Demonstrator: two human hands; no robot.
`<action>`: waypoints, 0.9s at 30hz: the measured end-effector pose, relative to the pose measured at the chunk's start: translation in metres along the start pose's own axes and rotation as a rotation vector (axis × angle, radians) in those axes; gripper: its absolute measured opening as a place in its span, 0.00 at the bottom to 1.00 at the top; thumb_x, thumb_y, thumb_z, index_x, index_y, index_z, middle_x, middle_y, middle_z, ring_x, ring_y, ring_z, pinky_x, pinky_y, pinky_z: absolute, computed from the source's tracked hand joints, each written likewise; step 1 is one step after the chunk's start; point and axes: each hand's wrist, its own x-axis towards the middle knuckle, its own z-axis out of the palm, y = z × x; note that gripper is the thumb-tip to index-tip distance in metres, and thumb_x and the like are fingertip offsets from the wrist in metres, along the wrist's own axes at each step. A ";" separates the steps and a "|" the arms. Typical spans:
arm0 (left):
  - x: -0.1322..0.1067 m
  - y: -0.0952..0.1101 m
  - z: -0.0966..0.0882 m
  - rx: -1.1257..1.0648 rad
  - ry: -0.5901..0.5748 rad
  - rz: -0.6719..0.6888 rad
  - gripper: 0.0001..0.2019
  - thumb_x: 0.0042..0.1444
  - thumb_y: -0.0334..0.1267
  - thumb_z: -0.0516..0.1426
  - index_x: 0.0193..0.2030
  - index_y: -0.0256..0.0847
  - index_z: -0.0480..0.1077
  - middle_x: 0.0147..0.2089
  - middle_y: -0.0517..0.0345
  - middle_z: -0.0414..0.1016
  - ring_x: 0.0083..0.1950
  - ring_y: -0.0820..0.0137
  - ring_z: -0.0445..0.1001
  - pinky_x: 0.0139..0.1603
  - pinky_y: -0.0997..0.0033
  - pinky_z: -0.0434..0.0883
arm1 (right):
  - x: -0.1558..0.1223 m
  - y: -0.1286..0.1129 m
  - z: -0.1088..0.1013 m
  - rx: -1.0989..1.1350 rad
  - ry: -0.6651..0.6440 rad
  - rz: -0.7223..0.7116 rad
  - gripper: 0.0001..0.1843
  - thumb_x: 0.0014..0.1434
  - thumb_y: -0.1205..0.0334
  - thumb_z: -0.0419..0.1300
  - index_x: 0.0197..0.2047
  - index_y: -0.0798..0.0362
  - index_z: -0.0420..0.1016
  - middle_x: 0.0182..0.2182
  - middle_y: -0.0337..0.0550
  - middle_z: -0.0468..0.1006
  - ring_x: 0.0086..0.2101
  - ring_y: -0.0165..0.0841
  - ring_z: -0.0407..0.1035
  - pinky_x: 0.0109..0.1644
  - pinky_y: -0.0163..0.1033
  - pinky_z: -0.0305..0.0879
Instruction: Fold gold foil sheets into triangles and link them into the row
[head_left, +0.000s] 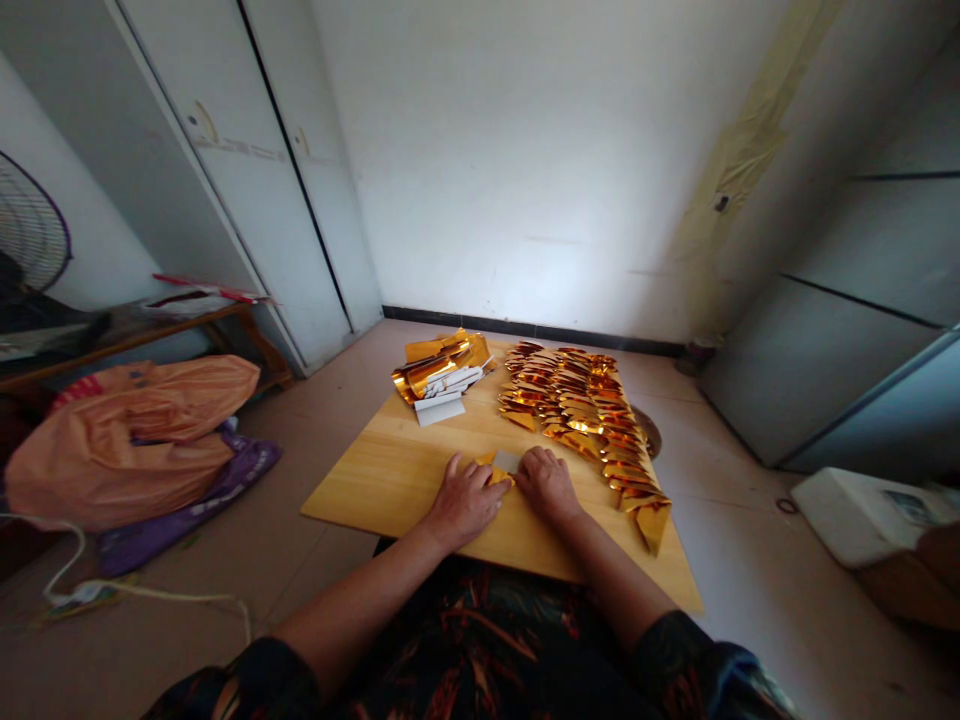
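Note:
A light wooden board (390, 480) lies on the floor in front of me. Both hands rest side by side on a small sheet of gold foil paper (501, 464) near the board's middle. My left hand (465, 497) presses its left part with curled fingers. My right hand (547, 484) presses its right part, fingers bent down onto it. A white underside of the sheet shows between the hands. Several folded gold pieces (581, 415) lie in rows along the board's right side. A stack of unfolded gold and white sheets (441, 372) sits at the far left of the board.
An orange plastic bag (135, 430) on a purple bag lies at the left, beside a low wooden bench (150, 335). White cabinet doors (247, 180) stand behind. A white box (862, 515) sits on the floor at right, and a fan (30, 230) at far left.

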 end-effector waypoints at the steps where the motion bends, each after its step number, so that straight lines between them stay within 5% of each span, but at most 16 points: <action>1: 0.000 0.000 0.000 -0.007 0.000 -0.003 0.16 0.56 0.38 0.57 0.52 0.53 0.68 0.45 0.55 0.70 0.49 0.63 0.67 0.61 0.45 0.49 | 0.000 0.001 0.000 0.021 0.004 0.005 0.05 0.60 0.61 0.55 0.34 0.52 0.70 0.38 0.44 0.72 0.40 0.35 0.64 0.38 0.38 0.53; 11: 0.001 0.004 -0.004 -0.037 -0.016 -0.064 0.15 0.56 0.39 0.57 0.51 0.55 0.69 0.45 0.56 0.69 0.49 0.62 0.66 0.61 0.39 0.47 | 0.001 0.012 0.002 0.257 0.059 0.031 0.07 0.54 0.72 0.54 0.31 0.52 0.71 0.34 0.42 0.73 0.36 0.32 0.65 0.39 0.35 0.57; 16: 0.002 0.006 -0.007 -0.045 -0.039 -0.075 0.15 0.56 0.39 0.57 0.51 0.55 0.69 0.44 0.56 0.69 0.48 0.62 0.66 0.60 0.37 0.48 | 0.006 0.010 0.004 0.385 0.164 -0.090 0.10 0.52 0.75 0.54 0.31 0.53 0.73 0.32 0.42 0.73 0.36 0.32 0.67 0.41 0.34 0.61; 27: 0.000 0.004 -0.010 -0.048 -0.042 -0.046 0.13 0.57 0.38 0.56 0.49 0.53 0.70 0.47 0.55 0.71 0.49 0.62 0.68 0.61 0.35 0.44 | 0.034 0.000 -0.004 0.365 -0.254 -0.099 0.11 0.49 0.73 0.58 0.30 0.51 0.79 0.29 0.38 0.79 0.31 0.29 0.70 0.36 0.30 0.63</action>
